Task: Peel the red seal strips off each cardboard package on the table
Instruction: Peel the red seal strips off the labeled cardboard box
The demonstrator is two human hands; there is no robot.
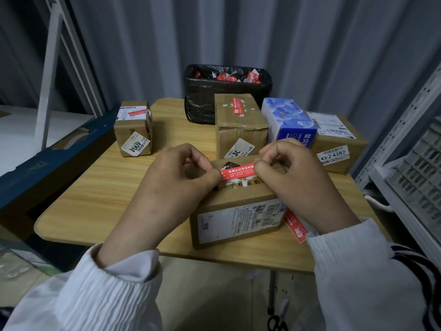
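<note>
A grey corrugated wall fills the back of a dim, cool-lit room, from ten to two o'clock. A light wooden table with rounded corners sits at centre. One dark table leg shows at five o'clock, above pale floor. A white metal frame stands at ten o'clock. Grey perforated shelving is at three o'clock.

you're in a parcel storeroom: corrugated metal walls, perforated steel shelving, and labelled cardboard packages crowd the small wooden table.
</note>
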